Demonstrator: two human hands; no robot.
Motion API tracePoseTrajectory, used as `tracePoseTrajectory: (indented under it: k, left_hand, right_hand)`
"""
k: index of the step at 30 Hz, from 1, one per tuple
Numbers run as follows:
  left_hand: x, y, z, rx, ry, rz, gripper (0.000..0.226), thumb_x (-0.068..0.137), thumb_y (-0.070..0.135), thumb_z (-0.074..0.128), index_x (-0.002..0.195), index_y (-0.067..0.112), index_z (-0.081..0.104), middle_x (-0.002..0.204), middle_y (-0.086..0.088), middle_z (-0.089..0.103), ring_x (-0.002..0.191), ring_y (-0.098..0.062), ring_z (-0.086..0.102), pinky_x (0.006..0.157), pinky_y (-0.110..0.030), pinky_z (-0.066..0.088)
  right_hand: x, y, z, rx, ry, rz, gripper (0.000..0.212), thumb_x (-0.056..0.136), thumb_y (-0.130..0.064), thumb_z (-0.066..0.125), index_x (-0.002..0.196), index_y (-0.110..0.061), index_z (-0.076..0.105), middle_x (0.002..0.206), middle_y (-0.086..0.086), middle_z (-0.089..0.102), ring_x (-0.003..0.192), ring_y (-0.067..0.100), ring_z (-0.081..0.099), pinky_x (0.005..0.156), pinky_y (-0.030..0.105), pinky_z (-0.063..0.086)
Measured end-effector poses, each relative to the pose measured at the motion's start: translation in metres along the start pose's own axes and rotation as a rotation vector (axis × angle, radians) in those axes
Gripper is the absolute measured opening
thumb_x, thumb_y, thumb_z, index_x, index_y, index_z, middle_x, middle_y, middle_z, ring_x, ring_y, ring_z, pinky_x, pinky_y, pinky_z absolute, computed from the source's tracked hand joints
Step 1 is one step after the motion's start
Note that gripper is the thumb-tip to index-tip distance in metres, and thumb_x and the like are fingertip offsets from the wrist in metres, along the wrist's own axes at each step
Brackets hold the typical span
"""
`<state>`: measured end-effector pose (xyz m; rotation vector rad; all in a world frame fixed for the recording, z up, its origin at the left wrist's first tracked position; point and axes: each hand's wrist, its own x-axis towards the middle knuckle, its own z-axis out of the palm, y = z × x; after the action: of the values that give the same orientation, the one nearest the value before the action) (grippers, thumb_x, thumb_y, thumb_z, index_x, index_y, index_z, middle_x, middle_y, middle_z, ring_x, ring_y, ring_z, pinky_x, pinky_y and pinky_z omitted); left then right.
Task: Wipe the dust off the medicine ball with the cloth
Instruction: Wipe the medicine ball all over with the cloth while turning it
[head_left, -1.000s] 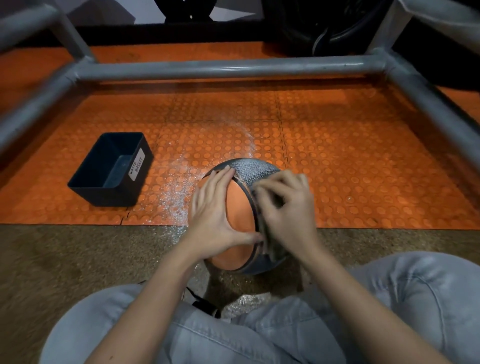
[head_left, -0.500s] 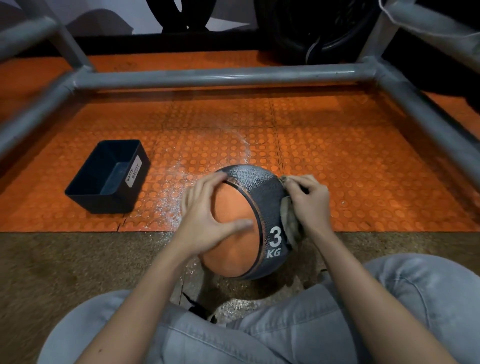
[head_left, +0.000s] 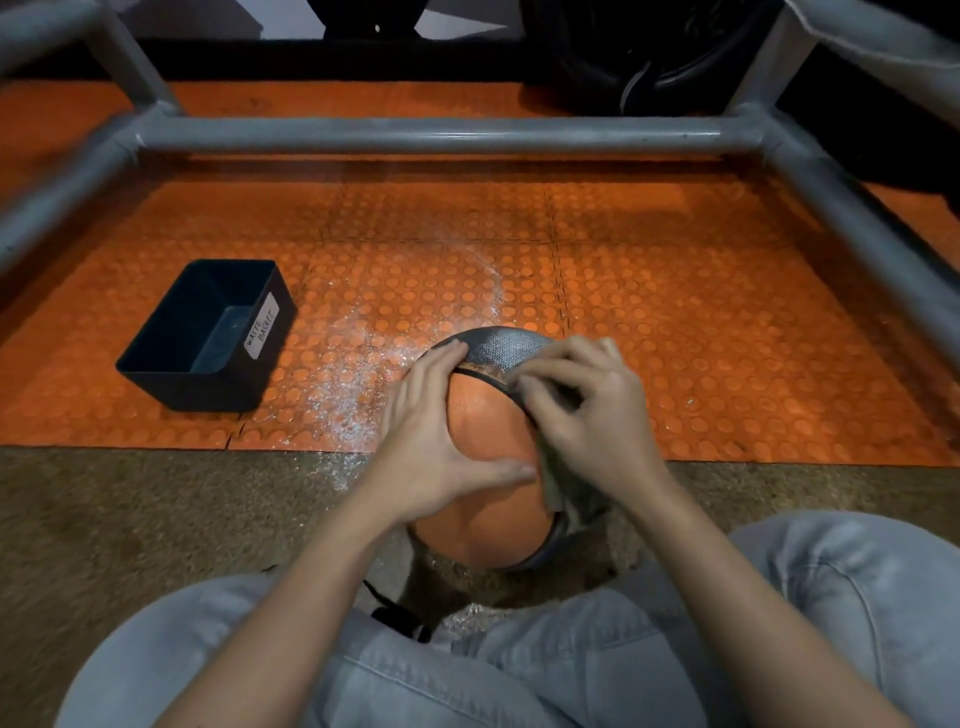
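Wiping looks underway: medicine ball (head_left: 483, 431) sits on the floor btwn the knees, at the edge of the mat (head_left: 675, 312). Left hand (head_left: 431, 447) lies flat w/ fingers spread, bracing the orange panel; right hand (head_left: 587, 415) bunches the cloth (head_left: 563, 493) against the grey band. Next, prob.: turn ball w/ left, bring an unwiped patch under cloth.

bin (head_left: 202, 387) L of ball (head_left: 488, 415) | pipe frame (head_left: 441, 136) around | mat (head_left: 727, 338) R open

Faded light-blue denim jeans (head_left: 519, 680) (stitched seams), bare forearms (head_left: 301, 597)
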<state>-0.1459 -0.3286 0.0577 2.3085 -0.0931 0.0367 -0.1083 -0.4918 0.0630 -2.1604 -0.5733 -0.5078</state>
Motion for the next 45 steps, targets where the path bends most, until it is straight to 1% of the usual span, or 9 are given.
tracePoseTrajectory:
  k: [5,9,12,18,21,26,34,41,45]
  left_hand:
    - [-0.004,0.009,0.008,0.073,0.019,0.035,0.124,0.039,0.082,0.056,0.145,0.031,0.017,0.135,0.027,0.016,0.13,0.005,0.014,0.116,-0.046,0.014]
    - [-0.004,0.006,0.01,0.064,0.061,0.032,0.122,0.04,0.079,0.057,0.145,0.027,0.022,0.143,0.015,0.023,0.133,-0.002,0.018,0.114,-0.044,0.019]
    - [-0.006,0.005,0.009,0.031,0.053,0.036,0.119,0.042,0.077,0.059,0.144,0.028,0.022,0.135,0.022,0.02,0.131,0.003,0.017,0.114,-0.044,0.019]
    - [-0.004,0.009,0.01,0.074,0.028,0.025,0.124,0.039,0.082,0.056,0.145,0.031,0.017,0.136,0.025,0.017,0.129,0.008,0.012,0.115,-0.046,0.014]
    - [-0.004,0.007,0.009,0.069,0.063,0.0,0.125,0.037,0.081,0.056,0.145,0.029,0.02,0.145,0.015,0.02,0.134,-0.002,0.016,0.115,-0.04,0.016]
    - [-0.004,0.004,0.01,0.021,0.098,-0.008,0.113,0.043,0.065,0.053,0.144,0.025,0.024,0.145,0.01,0.026,0.136,-0.007,0.02,0.114,-0.041,0.018]
    - [-0.002,0.01,0.011,0.096,0.037,-0.003,0.131,0.038,0.083,0.065,0.146,0.029,0.016,0.148,0.017,0.016,0.136,-0.004,0.014,0.116,-0.045,0.014]
    - [-0.004,0.005,0.013,0.064,0.105,-0.003,0.117,0.043,0.07,0.054,0.145,0.023,0.021,0.147,0.008,0.024,0.136,-0.008,0.019,0.114,-0.043,0.019]
    - [-0.002,0.01,0.011,0.099,0.057,0.004,0.127,0.04,0.08,0.062,0.146,0.026,0.017,0.148,0.015,0.017,0.135,-0.001,0.014,0.115,-0.044,0.013]
  right_hand:
    - [0.017,0.038,-0.014,0.167,0.078,0.41,0.021,0.083,-0.002,0.063,0.086,-0.021,0.072,0.076,-0.017,0.06,0.072,-0.01,0.056,0.079,0.022,0.039]
    - [-0.006,-0.004,-0.004,0.007,0.059,0.118,0.015,0.08,-0.01,0.062,0.079,-0.017,0.075,0.079,-0.006,0.064,0.08,0.013,0.051,0.075,0.018,0.033]
    - [-0.012,-0.014,-0.005,-0.019,0.011,-0.035,0.014,0.08,-0.008,0.063,0.079,-0.015,0.075,0.08,-0.004,0.064,0.08,0.011,0.046,0.077,0.017,0.032]
    - [0.004,0.039,-0.022,0.08,0.097,0.459,0.015,0.084,-0.002,0.064,0.088,-0.012,0.075,0.077,-0.006,0.061,0.084,0.017,0.062,0.086,0.034,0.045]
    - [-0.005,0.019,-0.014,0.036,0.126,0.307,0.014,0.082,-0.009,0.062,0.082,-0.011,0.076,0.078,-0.008,0.062,0.082,0.014,0.059,0.092,0.028,0.041]
    - [-0.025,-0.026,0.004,-0.059,0.015,-0.134,0.014,0.083,-0.012,0.06,0.078,-0.012,0.073,0.081,0.001,0.065,0.078,0.022,0.049,0.076,0.025,0.037]
    - [0.013,0.037,-0.012,0.154,0.103,0.445,0.016,0.084,-0.004,0.064,0.087,-0.015,0.075,0.077,-0.008,0.062,0.086,0.019,0.063,0.077,0.016,0.041]
    - [-0.023,-0.021,0.007,-0.088,0.079,-0.098,0.012,0.084,-0.011,0.062,0.081,-0.012,0.073,0.084,-0.002,0.065,0.081,0.019,0.048,0.076,0.022,0.036]
    - [-0.004,0.009,-0.004,-0.009,0.1,0.109,0.014,0.084,-0.013,0.061,0.085,-0.015,0.075,0.081,-0.01,0.059,0.083,0.008,0.05,0.083,0.012,0.031]
